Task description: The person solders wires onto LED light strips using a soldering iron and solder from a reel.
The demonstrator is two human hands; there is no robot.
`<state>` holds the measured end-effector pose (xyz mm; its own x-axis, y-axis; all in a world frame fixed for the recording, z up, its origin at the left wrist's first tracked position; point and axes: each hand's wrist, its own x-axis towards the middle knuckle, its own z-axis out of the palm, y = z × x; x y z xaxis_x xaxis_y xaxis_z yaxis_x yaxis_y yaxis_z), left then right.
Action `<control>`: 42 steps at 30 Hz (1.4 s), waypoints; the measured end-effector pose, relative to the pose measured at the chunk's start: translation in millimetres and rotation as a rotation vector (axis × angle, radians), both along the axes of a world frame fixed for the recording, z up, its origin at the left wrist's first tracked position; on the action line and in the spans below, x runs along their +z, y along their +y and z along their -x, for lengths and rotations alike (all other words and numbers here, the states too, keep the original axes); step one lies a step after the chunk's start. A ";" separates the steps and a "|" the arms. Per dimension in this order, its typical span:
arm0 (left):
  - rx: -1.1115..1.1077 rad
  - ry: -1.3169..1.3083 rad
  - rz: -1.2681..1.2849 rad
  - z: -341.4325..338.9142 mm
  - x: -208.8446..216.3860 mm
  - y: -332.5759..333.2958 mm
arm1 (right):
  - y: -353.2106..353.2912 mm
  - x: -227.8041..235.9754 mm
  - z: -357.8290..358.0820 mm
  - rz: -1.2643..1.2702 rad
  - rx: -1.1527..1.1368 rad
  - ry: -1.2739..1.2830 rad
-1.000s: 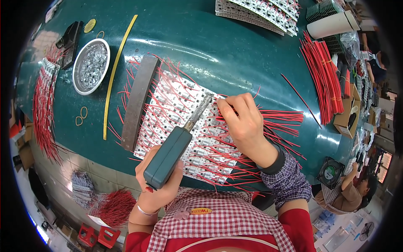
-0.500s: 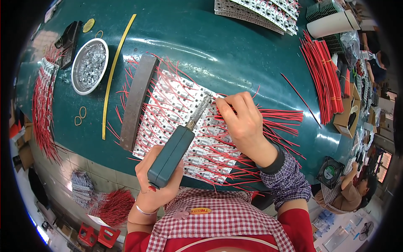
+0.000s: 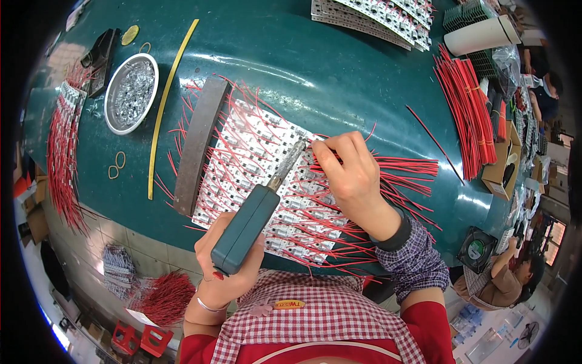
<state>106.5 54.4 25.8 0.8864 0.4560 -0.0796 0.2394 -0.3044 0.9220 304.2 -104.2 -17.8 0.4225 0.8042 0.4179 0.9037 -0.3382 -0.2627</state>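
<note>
The left hand (image 3: 227,276) grips a teal soldering iron (image 3: 248,227), tip over the white circuit panel (image 3: 254,176) (bristling with red wires). The right hand (image 3: 351,176) pinches one wire there; a slipped tip could burn those fingertips.

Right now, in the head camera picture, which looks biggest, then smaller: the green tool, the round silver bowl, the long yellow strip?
1. Long yellow strip, longest by far.
2. Green tool and round silver bowl look alike; the tool sits nearer the camera, so I won't rank them.
</note>
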 end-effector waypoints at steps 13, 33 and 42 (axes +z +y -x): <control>0.014 0.009 0.036 -1.2 4.6 -6.6 | 1.6 3.2 3.8 0.001 -0.015 0.011; 0.112 -0.034 0.042 31.7 -12.1 -5.9 | -3.4 15.1 22.4 -0.121 0.005 0.165; 0.092 0.018 0.081 34.5 -9.4 -7.0 | -2.9 1.9 22.3 -0.046 0.026 0.084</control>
<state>72.0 47.4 16.4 0.8391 0.5270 -0.1352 0.2798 -0.2049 0.9379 281.8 -107.1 -15.9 0.4366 0.7964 0.4185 0.8862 -0.3004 -0.3528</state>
